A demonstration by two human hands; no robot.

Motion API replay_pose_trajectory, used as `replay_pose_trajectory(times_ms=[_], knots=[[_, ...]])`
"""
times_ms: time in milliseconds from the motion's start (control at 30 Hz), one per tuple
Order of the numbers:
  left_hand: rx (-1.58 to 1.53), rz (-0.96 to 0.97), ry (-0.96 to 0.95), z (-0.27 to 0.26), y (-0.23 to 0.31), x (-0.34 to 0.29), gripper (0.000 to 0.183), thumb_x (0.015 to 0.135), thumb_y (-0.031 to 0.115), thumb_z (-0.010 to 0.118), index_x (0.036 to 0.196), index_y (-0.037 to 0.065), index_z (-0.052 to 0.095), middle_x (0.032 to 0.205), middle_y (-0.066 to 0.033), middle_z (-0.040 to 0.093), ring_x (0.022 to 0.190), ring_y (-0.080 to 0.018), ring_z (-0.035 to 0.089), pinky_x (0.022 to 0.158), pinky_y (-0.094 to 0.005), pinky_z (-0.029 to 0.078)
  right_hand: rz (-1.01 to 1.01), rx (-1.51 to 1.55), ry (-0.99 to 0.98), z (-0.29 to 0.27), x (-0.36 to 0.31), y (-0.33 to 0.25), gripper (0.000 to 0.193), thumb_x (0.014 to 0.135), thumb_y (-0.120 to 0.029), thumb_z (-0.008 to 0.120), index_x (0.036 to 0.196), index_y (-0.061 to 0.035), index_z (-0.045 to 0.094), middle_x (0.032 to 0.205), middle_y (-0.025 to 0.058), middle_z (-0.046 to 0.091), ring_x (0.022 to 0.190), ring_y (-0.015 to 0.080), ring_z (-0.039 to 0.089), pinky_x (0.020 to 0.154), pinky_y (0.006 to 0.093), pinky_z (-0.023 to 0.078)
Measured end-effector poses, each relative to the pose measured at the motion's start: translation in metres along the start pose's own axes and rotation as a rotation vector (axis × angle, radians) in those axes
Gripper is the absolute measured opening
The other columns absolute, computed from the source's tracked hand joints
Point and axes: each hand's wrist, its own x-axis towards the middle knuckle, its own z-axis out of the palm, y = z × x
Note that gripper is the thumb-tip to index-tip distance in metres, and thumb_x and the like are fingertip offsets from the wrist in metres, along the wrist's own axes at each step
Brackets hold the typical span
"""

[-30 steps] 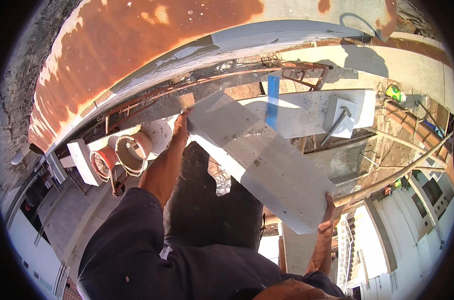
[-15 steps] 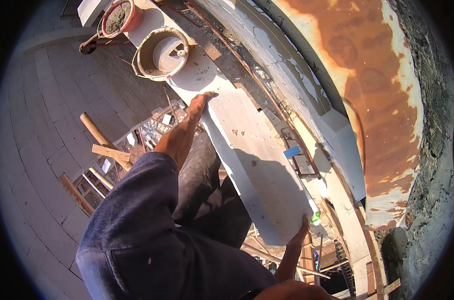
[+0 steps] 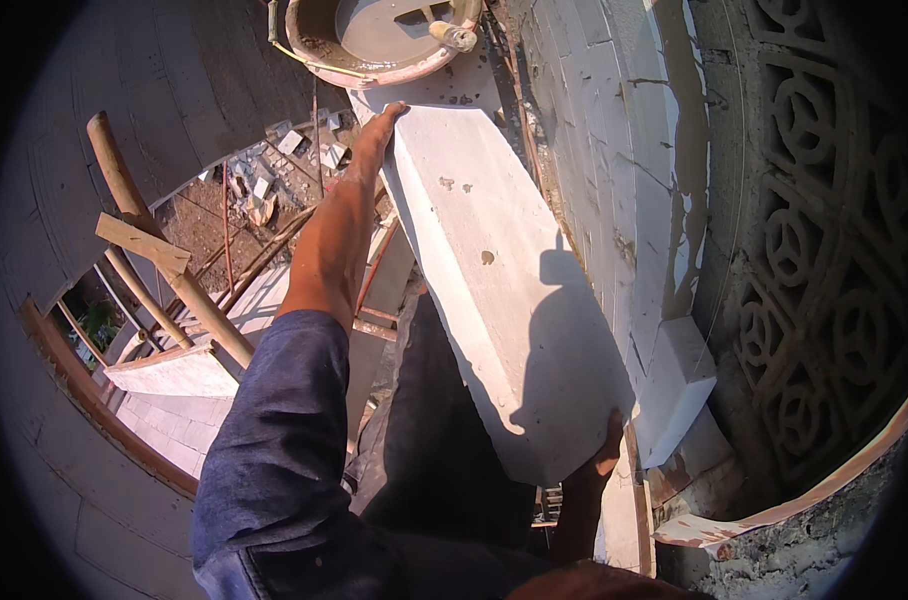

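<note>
A long white lightweight concrete block [image 3: 479, 240] lies slantwise across the middle, with small pits and a shadow on its broad face. My left hand [image 3: 386, 122] is closed on its far left corner, fingers partly hidden by the block. At the near right end, my right hand [image 3: 604, 452] grips the block's edge, mostly in shade. Just beyond the far end stands a mortar-smeared bucket [image 3: 374, 75], and a tool with a rounded handle [image 3: 452, 37] rests in it.
To the right runs a white block wall [image 3: 599, 130] with a grey mortar strip [image 3: 690, 130] along it and an end block [image 3: 679, 385]. Patterned vent blocks [image 3: 799, 235] stand beyond. Bamboo poles [image 3: 164, 240] and rubble [image 3: 264, 185] lie below at left.
My view has shifted toward the wall and vent blocks; the rusty sheet and second bucket have left it. The block, still in both hands, looks larger and nearer the wall.
</note>
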Motion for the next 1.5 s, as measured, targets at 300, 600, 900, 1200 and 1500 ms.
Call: replay_pose_trajectory(times_ms=[300,600,900,1200,1500], knots=[[0.199,0.267,0.038,0.017,0.023,-0.256,0.088,0.085,0.076,0.041,0.151,0.02,0.03,0.159,-0.0225,0.001,0.146,-0.0426,0.005,0.115,-0.0601,0.017,0.154,-0.213,-0.103,0.078,-0.065,0.003,0.072,0.093,-0.053,0.054,0.143,-0.0054,0.034,0.136,0.0206,0.044,0.124,0.0361,0.048,0.105,0.0535,0.039],[0.083,0.532,0.038,-0.013,0.088,-0.458,0.102,0.066,0.052,0.078,0.144,-0.001,0.04,0.15,-0.0255,0.034,0.139,-0.0359,0.034,0.113,-0.0468,0.026,0.463,-0.933,-0.596,0.18,-0.121,-0.07,0.064,0.098,-0.039,0.053,0.14,0.0033,0.031,0.117,0.0267,0.056,0.098,0.0363,0.066,0.085,0.0483,0.056],[-0.034,0.482,-0.009,-0.054,0.126,-0.424,0.099,0.061,0.035,0.085,0.142,-0.003,0.043,0.148,-0.0214,0.041,0.138,-0.0319,0.038,0.115,-0.0417,0.025,-1.313,-1.931,-0.409,0.42,0.138,-0.031,0.058,0.081,-0.033,0.073,0.124,-0.0003,0.051,0.123,0.0235,0.047,0.117,0.0375,0.049,0.097,0.0438,0.043],[-0.022,0.567,0.027,-0.05,0.137,-0.404,0.095,0.06,0.036,0.087,0.139,0.0,0.049,0.146,-0.0208,0.044,0.138,-0.0313,0.04,0.113,-0.0408,0.028,-1.202,-2.518,-0.53,0.52,0.196,0.018,0.047,0.086,-0.02,0.059,0.128,-0.0034,0.051,0.104,0.0233,0.066,0.096,0.0371,0.067,0.081,0.0446,0.054],[-0.05,0.605,0.018,-0.044,0.155,-0.403,0.09,0.058,0.024,0.092,0.134,-0.001,0.053,0.145,-0.0206,0.045,0.134,-0.0297,0.044,0.111,-0.0409,0.032,-1.103,-2.437,-0.527,0.521,0.219,0.011,0.049,0.083,-0.027,0.056,0.127,-0.0063,0.058,0.1,0.0261,0.068,0.097,0.038,0.067,0.082,0.0459,0.052]])
